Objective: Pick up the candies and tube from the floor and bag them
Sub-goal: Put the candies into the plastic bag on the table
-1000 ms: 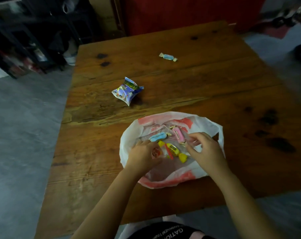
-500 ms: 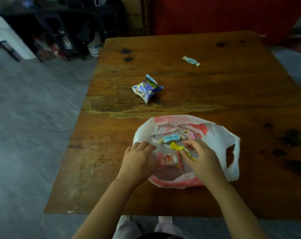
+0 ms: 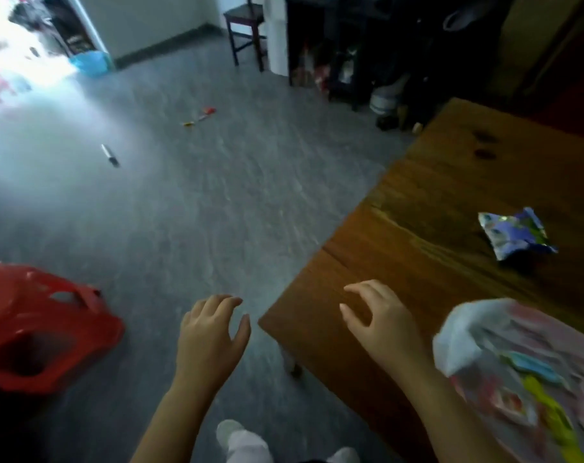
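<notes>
Now, in the head view, both hands are seen empty. The left hand (image 3: 210, 332) is held over the floor (image 3: 217, 212) with fingers loosely spread and slightly curled; nothing is gripped. The right hand (image 3: 380, 319) is held over the corner of the table (image 3: 417, 202), open likewise, with nothing in it.

The bag (image 3: 484, 332) is left on the table at the lower right, its mouth slack, with blue and yellow candies visible through the plastic. A foil packet (image 3: 514, 233) lies further up the table, well apart from the bag.

On the floor, well apart from both hands, 2 targets are seen. The tube (image 3: 110, 155) lies far to the left, its long axis running diagonally from upper left to lower right, the darker end pointed toward the lower right. The candies (image 3: 200, 115), red and yellow, lie beyond it in a short line slanted up to the right; how many there are cannot be told through the blur.

The step in hand is judged to be the walk out to these items. It is best done by collecting both floor targets in 1 trip, the tube pinched across its short axis at mid-length and the candies gathered into the other palm. The red stool (image 3: 39, 332) at the left should be passed clear.
</notes>
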The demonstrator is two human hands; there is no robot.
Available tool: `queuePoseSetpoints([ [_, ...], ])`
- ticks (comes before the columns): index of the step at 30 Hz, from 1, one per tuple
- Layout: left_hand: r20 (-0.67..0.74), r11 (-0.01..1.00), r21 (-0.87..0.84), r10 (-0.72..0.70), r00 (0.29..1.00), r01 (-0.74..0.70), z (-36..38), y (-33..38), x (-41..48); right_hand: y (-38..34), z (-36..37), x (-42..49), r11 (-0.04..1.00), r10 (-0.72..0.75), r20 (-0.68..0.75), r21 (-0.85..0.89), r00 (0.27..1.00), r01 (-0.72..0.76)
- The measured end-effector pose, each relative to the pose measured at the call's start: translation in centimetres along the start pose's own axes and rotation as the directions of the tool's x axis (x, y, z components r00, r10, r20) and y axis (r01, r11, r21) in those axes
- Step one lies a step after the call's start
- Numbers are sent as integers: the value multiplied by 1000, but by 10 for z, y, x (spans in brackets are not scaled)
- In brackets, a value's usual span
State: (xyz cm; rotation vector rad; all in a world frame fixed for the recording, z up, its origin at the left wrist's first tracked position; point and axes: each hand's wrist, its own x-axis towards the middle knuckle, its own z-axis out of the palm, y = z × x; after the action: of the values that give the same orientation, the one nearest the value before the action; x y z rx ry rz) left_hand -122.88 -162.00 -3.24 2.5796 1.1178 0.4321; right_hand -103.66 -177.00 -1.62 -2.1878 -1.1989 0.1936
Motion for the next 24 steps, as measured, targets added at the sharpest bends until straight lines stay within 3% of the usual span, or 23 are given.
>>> queuePoseSetpoints([
  [13, -177, 942, -1, -330, 927, 335, -81, -222, 18, -184, 195, 126, 958, -272, 231, -24, 934, 285],
  [17, -206, 928, -16, -368, 907, 373, -88, -267, 41, -206, 236, 158, 957, -276, 295, 0, 915, 289],
  [24, -214, 916, -20, -396, 893, 401, -90, -336, 129, -225, 296, 264, 960, -265, 280, -14, 923, 279],
])
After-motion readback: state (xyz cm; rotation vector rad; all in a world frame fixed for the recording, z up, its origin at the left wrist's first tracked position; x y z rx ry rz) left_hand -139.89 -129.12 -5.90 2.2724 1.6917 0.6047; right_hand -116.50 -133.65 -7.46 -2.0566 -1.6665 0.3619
